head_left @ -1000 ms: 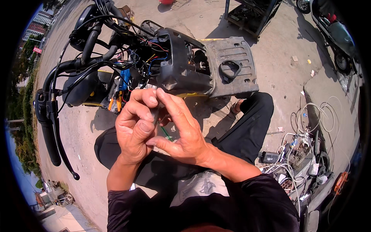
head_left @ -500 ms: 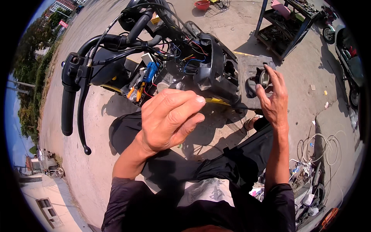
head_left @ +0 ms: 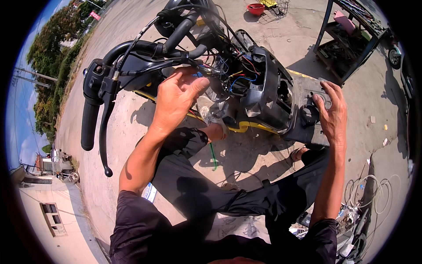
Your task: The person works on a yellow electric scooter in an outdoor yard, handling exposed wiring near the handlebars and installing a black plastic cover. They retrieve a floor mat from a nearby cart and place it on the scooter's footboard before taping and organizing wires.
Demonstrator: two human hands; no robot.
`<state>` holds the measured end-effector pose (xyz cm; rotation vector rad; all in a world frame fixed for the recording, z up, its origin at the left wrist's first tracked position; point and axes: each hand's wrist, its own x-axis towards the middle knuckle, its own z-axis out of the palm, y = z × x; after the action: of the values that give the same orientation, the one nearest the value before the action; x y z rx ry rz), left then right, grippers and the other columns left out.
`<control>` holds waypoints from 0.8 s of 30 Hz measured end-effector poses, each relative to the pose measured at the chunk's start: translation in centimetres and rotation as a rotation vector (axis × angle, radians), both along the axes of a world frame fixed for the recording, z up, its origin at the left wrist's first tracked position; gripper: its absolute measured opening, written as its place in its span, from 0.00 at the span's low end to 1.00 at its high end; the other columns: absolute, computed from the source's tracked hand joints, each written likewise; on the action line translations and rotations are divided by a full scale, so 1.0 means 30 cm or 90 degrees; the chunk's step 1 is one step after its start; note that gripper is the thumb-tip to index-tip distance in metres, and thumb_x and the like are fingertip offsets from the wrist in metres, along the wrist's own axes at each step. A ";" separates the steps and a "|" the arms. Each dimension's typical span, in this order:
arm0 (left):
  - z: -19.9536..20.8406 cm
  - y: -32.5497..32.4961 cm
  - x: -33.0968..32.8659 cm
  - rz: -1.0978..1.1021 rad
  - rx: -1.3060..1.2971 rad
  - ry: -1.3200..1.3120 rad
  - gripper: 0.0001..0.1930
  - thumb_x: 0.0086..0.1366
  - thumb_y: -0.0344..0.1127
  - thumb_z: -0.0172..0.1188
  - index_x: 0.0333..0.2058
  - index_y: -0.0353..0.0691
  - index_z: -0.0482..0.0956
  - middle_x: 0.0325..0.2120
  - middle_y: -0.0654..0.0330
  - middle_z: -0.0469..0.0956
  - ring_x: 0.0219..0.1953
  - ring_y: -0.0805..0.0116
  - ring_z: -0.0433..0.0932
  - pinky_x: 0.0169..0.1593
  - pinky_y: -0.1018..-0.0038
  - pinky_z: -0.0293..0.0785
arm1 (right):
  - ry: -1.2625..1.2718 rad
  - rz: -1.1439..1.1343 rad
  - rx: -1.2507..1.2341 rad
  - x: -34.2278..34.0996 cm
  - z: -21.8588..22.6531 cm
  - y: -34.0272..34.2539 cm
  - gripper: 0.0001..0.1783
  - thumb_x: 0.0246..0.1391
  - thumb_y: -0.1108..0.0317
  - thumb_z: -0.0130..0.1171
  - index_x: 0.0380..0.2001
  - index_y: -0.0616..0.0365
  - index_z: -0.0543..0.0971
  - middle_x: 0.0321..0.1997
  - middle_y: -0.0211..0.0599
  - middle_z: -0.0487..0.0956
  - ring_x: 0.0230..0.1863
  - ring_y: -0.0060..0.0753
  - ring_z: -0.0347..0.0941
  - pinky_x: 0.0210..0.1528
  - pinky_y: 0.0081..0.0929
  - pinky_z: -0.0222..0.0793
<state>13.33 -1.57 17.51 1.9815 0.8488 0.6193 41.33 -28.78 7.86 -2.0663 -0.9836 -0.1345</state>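
Observation:
My left hand (head_left: 176, 101) is over the tools beside the handlebar stem, its thumb and index finger apart. A bit of a blue tool handle (head_left: 198, 75) shows by its fingertips; the hand covers the rest. My right hand (head_left: 333, 114) has thumb and fingers curled around a round black part (head_left: 309, 115) with a light rim, resting on the scooter's grey footboard (head_left: 301, 88). Between the hands stands the scooter's opened black front housing (head_left: 266, 88), with loose coloured wires (head_left: 239, 79) showing inside.
A black handlebar grip (head_left: 90, 125) and brake lever (head_left: 103, 141) jut out at the left. A metal tool rack (head_left: 347, 39) and a red bowl (head_left: 255, 9) stand farther off. Coiled pale hose (head_left: 373, 189) and scraps lie at the lower right.
My left hand has moved from in front of the scooter up to the tools, covering them. My right hand stays at the round black part. The view has shifted, so the scooter appears farther right.

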 end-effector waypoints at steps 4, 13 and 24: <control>-0.048 0.027 0.041 -0.002 -0.053 -0.101 0.15 0.69 0.36 0.73 0.46 0.31 0.82 0.34 0.60 0.84 0.31 0.76 0.82 0.34 0.80 0.80 | -0.006 0.115 0.115 -0.147 0.148 0.096 0.19 0.58 0.70 0.71 0.52 0.60 0.85 0.52 0.45 0.83 0.50 0.47 0.82 0.54 0.37 0.77; -0.117 0.011 0.121 0.070 -0.031 -0.184 0.14 0.70 0.38 0.71 0.46 0.32 0.87 0.33 0.65 0.85 0.33 0.80 0.80 0.36 0.80 0.81 | -0.054 0.304 0.114 -0.328 0.239 0.429 0.24 0.57 0.67 0.70 0.56 0.60 0.80 0.47 0.46 0.82 0.50 0.54 0.81 0.49 0.45 0.78; -0.108 -0.021 0.099 -0.068 -0.125 -0.248 0.14 0.74 0.30 0.65 0.54 0.30 0.81 0.42 0.60 0.86 0.43 0.75 0.82 0.50 0.77 0.79 | 0.009 0.285 0.080 -0.305 0.204 0.546 0.15 0.65 0.64 0.57 0.52 0.54 0.82 0.45 0.48 0.86 0.45 0.60 0.83 0.46 0.52 0.78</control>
<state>16.30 -2.19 14.29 1.6438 0.5385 0.7943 32.20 -12.40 13.97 -1.6873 -1.3655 0.0509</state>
